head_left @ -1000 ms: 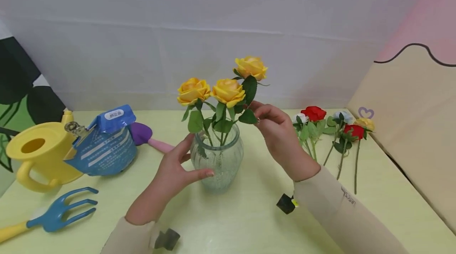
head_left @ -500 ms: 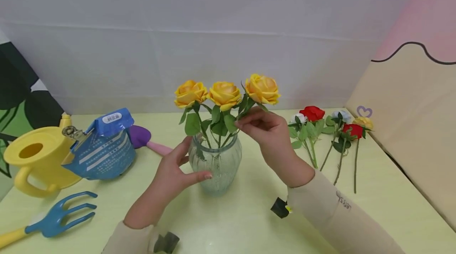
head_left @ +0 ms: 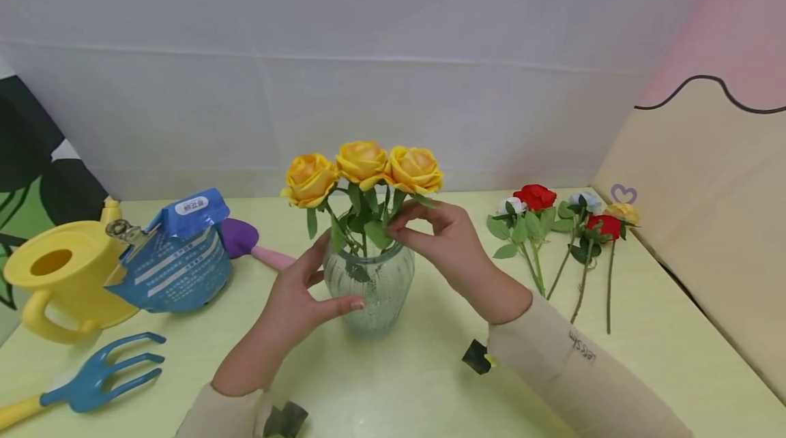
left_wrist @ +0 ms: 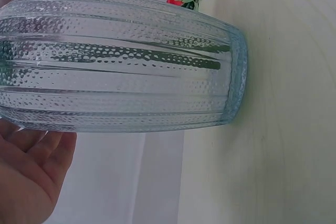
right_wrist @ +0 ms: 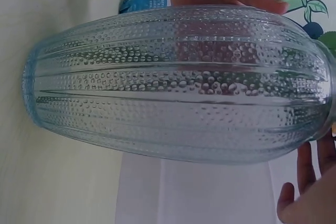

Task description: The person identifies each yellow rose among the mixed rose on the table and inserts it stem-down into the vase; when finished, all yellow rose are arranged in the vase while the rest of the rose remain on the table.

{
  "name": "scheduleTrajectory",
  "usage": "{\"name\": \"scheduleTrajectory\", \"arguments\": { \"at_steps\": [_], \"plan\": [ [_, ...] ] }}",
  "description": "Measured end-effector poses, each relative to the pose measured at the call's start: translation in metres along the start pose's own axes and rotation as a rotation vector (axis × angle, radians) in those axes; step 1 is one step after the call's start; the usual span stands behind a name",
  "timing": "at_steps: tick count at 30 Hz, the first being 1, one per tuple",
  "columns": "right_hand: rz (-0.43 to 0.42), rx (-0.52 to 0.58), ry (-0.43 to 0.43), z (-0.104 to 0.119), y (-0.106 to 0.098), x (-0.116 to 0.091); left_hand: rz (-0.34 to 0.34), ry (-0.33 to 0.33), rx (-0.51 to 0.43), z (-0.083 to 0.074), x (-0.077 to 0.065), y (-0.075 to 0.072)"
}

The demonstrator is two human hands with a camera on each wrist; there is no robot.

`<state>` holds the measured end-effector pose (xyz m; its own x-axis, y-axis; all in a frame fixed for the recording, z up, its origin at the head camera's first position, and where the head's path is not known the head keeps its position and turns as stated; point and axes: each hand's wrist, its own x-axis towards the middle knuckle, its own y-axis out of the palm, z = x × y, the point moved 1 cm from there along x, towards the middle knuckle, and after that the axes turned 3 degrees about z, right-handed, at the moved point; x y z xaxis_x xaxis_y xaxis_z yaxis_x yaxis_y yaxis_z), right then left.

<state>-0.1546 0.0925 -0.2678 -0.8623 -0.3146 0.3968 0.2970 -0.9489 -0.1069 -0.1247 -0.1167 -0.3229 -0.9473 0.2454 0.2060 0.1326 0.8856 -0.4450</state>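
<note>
1. The glass vase [head_left: 388,295] stood upright on the pale table [head_left: 381,390], in front of the person.
2. Three yellow roses rose from its mouth: the leftmost yellow rose [head_left: 310,180], the middle yellow rose [head_left: 362,162] and the rightmost yellow rose [head_left: 415,169], their heads close together.
3. The left hand [head_left: 296,296] grasped the vase's side, thumb across the near face and fingers round behind.
4. The right hand [head_left: 453,243], just above the rim, pinched the rightmost yellow rose between thumb and fingers, low among its leaves; whether by stem or leaf could not be told.
5. To the right lay loose flowers, two of them red [head_left: 534,197].
6. To the left, a purple trowel [head_left: 239,238] lay behind the left hand; beyond it sat a blue bag [head_left: 178,271] with a metal clip [head_left: 125,231], a yellow watering can [head_left: 67,245] and, nearer the person, a blue fork [head_left: 86,376].
</note>
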Motion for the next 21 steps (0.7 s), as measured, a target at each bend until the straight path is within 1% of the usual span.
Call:
{"name": "scheduleTrajectory", "arguments": {
  "at_steps": [4, 6, 8, 10, 13, 16, 18, 19, 21],
  "plan": [
    [0.041, 0.095, 0.047, -0.001, -0.013, -0.005, 0.004, -0.012, -0.007, -0.002, 0.000, 0.000],
    [0.032, 0.120, 0.069, -0.003, -0.024, -0.009, 0.003, -0.007, -0.013, -0.002, 0.000, 0.000],
    [-0.002, 0.091, 0.093, -0.005, -0.039, -0.014, 0.004, -0.003, -0.019, -0.003, 0.000, 0.000],
    [-0.053, 0.045, 0.111, -0.009, -0.058, -0.018, 0.005, -0.005, -0.022, -0.003, 0.001, 0.000],
    [-0.159, 0.001, 0.131, -0.016, -0.095, -0.024, 0.007, -0.022, -0.027, -0.003, 0.001, 0.001],
    [-0.285, 0.011, 0.191, -0.025, -0.143, -0.031, 0.014, -0.053, -0.030, -0.003, 0.001, 0.001],
    [-0.357, -0.021, 0.276, -0.032, -0.179, -0.038, 0.017, -0.067, -0.030, -0.003, 0.002, 0.000],
    [-0.390, -0.061, 0.340, -0.035, -0.196, -0.042, 0.018, -0.068, -0.028, -0.003, 0.002, 0.000],
    [-0.427, -0.163, 0.472, -0.042, -0.229, -0.051, 0.018, -0.062, -0.023, -0.003, 0.002, 0.000]
  ]
}}
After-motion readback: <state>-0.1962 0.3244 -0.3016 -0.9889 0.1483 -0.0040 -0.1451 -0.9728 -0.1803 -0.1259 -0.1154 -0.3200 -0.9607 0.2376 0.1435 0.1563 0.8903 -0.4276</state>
